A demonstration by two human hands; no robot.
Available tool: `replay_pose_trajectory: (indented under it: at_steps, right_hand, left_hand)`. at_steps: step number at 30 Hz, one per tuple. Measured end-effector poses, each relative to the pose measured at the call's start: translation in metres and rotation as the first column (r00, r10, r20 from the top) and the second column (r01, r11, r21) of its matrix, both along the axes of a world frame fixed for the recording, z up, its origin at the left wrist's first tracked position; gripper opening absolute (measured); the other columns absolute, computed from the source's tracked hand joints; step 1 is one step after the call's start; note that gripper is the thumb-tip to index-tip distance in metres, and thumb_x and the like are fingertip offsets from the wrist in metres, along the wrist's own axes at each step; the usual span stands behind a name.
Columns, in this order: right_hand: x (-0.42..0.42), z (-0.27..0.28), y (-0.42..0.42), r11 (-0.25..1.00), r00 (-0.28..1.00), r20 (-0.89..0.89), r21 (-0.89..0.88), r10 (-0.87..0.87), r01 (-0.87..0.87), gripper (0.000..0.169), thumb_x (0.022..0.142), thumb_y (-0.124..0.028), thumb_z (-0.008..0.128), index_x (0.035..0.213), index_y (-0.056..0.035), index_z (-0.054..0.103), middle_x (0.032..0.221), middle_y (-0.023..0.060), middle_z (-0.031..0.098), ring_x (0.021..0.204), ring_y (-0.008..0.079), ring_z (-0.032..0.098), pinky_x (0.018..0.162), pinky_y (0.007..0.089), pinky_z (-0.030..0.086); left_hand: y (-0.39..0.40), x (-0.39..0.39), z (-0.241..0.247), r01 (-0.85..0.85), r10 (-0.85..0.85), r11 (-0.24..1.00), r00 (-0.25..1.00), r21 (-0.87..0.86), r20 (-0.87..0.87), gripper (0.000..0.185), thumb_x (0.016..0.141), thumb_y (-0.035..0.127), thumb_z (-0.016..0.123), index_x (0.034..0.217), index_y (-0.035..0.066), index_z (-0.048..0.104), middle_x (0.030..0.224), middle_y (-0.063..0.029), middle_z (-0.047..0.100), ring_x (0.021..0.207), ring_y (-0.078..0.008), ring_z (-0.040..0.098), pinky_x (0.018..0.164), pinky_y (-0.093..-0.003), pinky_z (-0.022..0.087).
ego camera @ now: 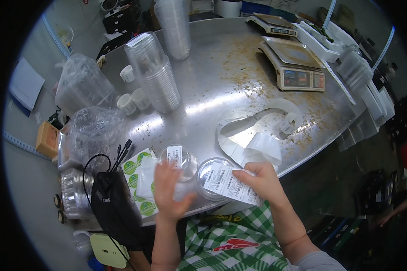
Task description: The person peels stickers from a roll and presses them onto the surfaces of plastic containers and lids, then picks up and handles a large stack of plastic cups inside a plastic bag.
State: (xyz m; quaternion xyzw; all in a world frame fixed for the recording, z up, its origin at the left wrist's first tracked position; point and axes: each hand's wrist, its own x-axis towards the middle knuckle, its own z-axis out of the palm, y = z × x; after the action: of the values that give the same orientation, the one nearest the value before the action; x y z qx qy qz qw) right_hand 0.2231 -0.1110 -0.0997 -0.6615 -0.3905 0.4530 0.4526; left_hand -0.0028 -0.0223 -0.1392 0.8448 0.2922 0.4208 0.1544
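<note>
My right hand (263, 179) grips a strip of printed white labels (231, 184), pinched between thumb and fingers. The strip lies over a round clear plastic container (203, 174) near the table's front edge. To its left stands another clear container (191, 166) with a printed label (174, 156) on its top. My left hand (171, 191) is over the front side of that container, slightly blurred, fingers spread, with nothing seen in it. A long curled band of label backing (224, 139) runs from behind the right container to a label roll (288, 124).
Tall stacks of clear containers (162, 84) stand on the steel table (203, 81), beside small label rolls (126, 104). Green round stickers (146, 208) and a black bag (113, 206) lie left. Two scales (296, 64) and white trays (317, 44) are at the back right.
</note>
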Motion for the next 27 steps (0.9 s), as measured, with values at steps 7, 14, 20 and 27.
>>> replay_pose_trajectory:
  at_steps: [7,14,20,27]
  right_hand:
    - [0.000,-0.004,0.000,0.999,0.997,0.074,-0.011,0.030,-0.030,0.028,0.078,-0.023,0.069,0.066,0.0023,0.064,0.054,0.0012,0.058,0.049,0.0025,0.049,0.044,0.0204,0.036]
    - [0.034,-0.006,-0.029,0.993,0.990,-0.102,0.061,-0.096,0.102,0.020,0.074,-0.012,0.072,0.064,0.0033,0.063,0.056,0.0013,0.059,0.051,0.0033,0.051,0.044,0.0196,0.037]
    - [0.029,0.000,-0.046,0.958,0.999,-0.047,0.284,-0.019,0.032,0.019,0.072,-0.008,0.072,0.061,0.0018,0.060,0.053,-0.0003,0.056,0.049,0.0028,0.049,0.044,0.0200,0.036]
    - [0.019,0.016,-0.039,0.881,0.954,0.249,0.397,0.165,-0.257,0.014,0.073,-0.011,0.071,0.076,0.0006,0.064,0.064,0.0053,0.061,0.055,0.0126,0.057,0.051,0.0240,0.042]
  left_hand:
    - [-0.017,0.018,-0.001,0.152,-0.151,0.988,0.988,0.020,-0.044,0.026,0.079,0.018,0.061,0.101,0.005,0.064,0.096,-0.0080,0.066,0.107,-0.0311,0.056,0.103,-0.0496,0.023]
    - [-0.015,0.022,0.001,0.133,-0.133,0.991,0.991,-0.013,-0.003,0.024,0.081,0.017,0.055,0.098,0.003,0.064,0.092,-0.0096,0.067,0.104,-0.0327,0.058,0.102,-0.0501,0.025]
    - [-0.037,0.038,0.018,0.238,-0.195,0.954,0.954,-0.181,0.227,0.043,0.081,0.033,0.060,0.107,-0.001,0.058,0.103,-0.0164,0.062,0.103,-0.0376,0.056,0.094,-0.0448,0.038]
    - [-0.056,0.048,0.039,0.283,-0.189,0.869,0.948,-0.406,0.256,0.030,0.073,0.001,0.068,0.102,-0.001,0.060,0.083,-0.0140,0.063,0.068,-0.0240,0.062,0.061,-0.0303,0.047]
